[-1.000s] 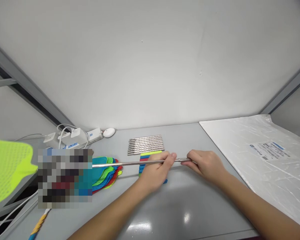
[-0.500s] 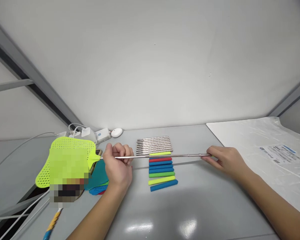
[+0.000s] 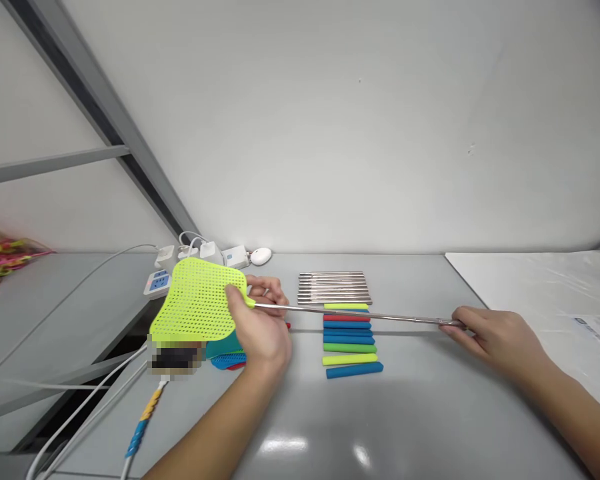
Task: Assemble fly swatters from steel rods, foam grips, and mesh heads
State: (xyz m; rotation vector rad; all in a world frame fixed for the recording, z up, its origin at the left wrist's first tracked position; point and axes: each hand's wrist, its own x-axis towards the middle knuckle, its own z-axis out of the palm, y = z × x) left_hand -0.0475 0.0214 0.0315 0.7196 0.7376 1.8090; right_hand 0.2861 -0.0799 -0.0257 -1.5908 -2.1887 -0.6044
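A lime-yellow perforated plastic swatter (image 3: 197, 307) with a slim silver metal rod (image 3: 395, 317) is spanning the air above the grey worktop (image 3: 420, 400). The left hand (image 3: 265, 327) is gripping its head beside the neck, thumb lying over the mesh, other fingers curling past the rod; the right hand (image 3: 495, 337) is pinching the rod's opposite end between its fingers.

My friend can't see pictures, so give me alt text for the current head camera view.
A lime-green fly swatter is held above a gray table, the left hand at its mesh head, the right hand at the far end of its metal rod. On the table lie colored sticks, separate metal rods and more swatter heads, partly hidden.
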